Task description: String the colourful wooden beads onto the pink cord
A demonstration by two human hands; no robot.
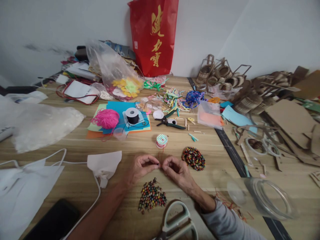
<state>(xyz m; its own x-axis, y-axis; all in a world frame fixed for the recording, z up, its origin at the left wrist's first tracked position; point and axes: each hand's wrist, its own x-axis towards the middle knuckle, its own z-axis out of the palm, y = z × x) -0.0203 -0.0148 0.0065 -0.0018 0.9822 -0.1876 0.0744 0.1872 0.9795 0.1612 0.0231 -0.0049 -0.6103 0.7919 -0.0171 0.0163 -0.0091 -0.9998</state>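
My left hand (143,166) pinches a small dark bead (158,164) between thumb and forefinger. Close beside it, my right hand (177,170) is closed on a thin red cord (163,154), which runs back to a patterned spool (162,141). Whether the cord passes through the bead is too small to tell. In front of both hands lies a loose pile of multicoloured wooden beads (153,196). A coiled string of similar beads (193,159) rests to the right of my right hand.
Large scissors (178,220) lie at the near edge. Farther back are green-handled pliers (172,124), a black cord spool (132,115) and pink yarn (107,119). A white cable (96,191) and a phone (52,220) lie left; a clear tubing coil (272,198) lies right.
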